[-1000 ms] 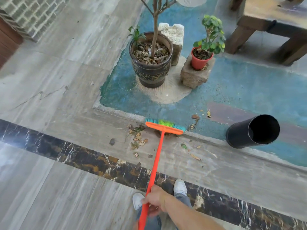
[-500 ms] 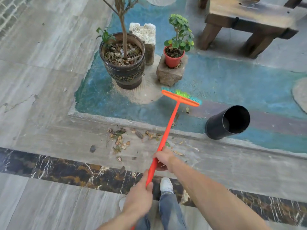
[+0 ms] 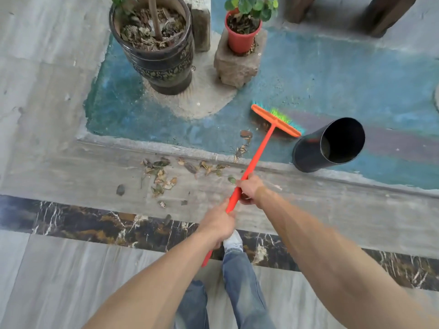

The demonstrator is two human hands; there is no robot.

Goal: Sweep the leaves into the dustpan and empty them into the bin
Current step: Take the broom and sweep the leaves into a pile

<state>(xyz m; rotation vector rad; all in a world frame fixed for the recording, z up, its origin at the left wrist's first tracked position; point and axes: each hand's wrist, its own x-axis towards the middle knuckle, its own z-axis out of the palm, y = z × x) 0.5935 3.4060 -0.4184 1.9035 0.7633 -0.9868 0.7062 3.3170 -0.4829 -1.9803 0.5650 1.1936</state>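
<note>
I hold an orange broom (image 3: 261,148) with both hands. My right hand (image 3: 249,189) grips the handle higher up, and my left hand (image 3: 219,223) grips it lower, near its end. The broom head (image 3: 276,121), with green and blue bristles, rests on the blue painted floor just left of the black bin (image 3: 329,144), which stands empty with its mouth toward me. Dry leaves (image 3: 164,174) lie scattered on the grey stone strip to the left of the handle, and a few more leaves (image 3: 244,138) lie on the blue floor near the broom head. No dustpan is in view.
A large dark planter (image 3: 161,55) with a thin trunk stands at the back. A small red pot (image 3: 241,36) sits on a stone block (image 3: 235,67) to its right. Wooden bench legs (image 3: 384,15) are at the top right. My shoe (image 3: 234,242) and jeans are below.
The broom head has swung from the stone edge out onto the blue floor, toward the bin. My left hand has joined the right on the handle. The view has shifted closer.
</note>
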